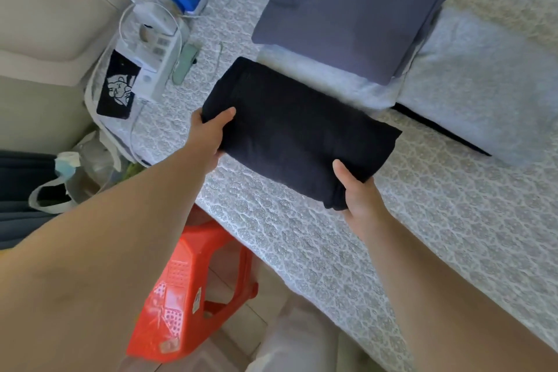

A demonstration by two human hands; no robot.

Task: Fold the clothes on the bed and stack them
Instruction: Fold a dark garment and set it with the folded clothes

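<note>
Right now my left hand (pixel 211 130) and right hand (pixel 357 193) each clamp an end of the folded black garment (pixel 296 133), keeping it flat over the bed (pixel 437 220), presumably bound for the grey folded pile (pixel 350 9) beyond.

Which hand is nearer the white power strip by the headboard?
Left. The left hand grips the folded black garment at its end just beside the power strip; the right hand grips the opposite end, farther away.
</note>
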